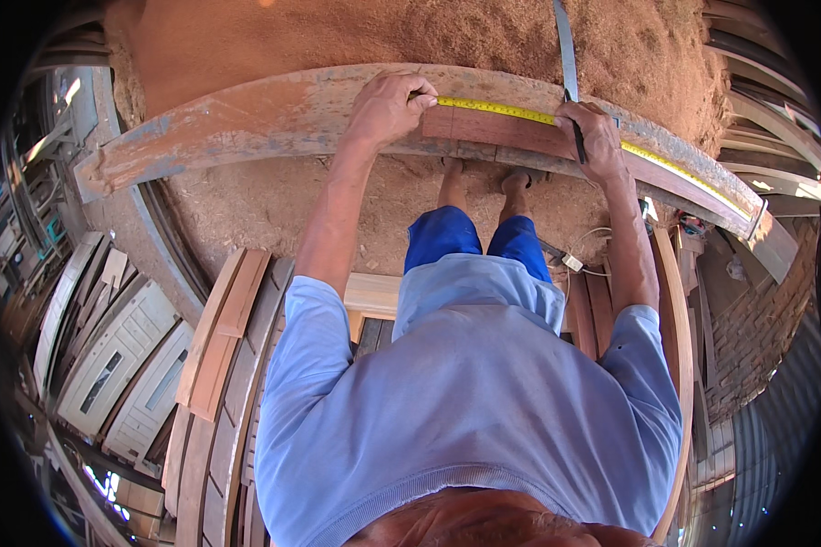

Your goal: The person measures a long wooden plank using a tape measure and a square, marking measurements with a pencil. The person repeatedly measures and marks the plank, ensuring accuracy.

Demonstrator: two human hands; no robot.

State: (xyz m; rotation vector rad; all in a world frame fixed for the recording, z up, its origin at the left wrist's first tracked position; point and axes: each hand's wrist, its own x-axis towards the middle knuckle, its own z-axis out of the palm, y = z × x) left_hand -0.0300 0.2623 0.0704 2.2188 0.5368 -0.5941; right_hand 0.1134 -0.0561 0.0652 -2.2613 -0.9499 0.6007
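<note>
A yellow measuring tape [497, 108] stretches along a reddish-brown wooden board [520, 135], which lies on a long, weathered plank [246, 123]. My left hand [388, 109] pinches the tape at its left visible end. Farther right, my right hand [600, 141] is closed over the tape, with a slim dark stick [578, 141], perhaps a pencil, jutting out below its fingers. Beyond that hand the tape runs on to the plank's right end. A flat grey metal strip [566, 55] rises from beside the right fingers; whether they touch it I cannot tell. Thin lines cross the board's left part.
Sawdust [483, 36] is heaped behind the plank. Curved timber pieces [766, 118] are stacked at the far right. Pale panelled doors [123, 356] and long boards [214, 365] lean at my left. A white plug connector [572, 263] with cable lies by my legs.
</note>
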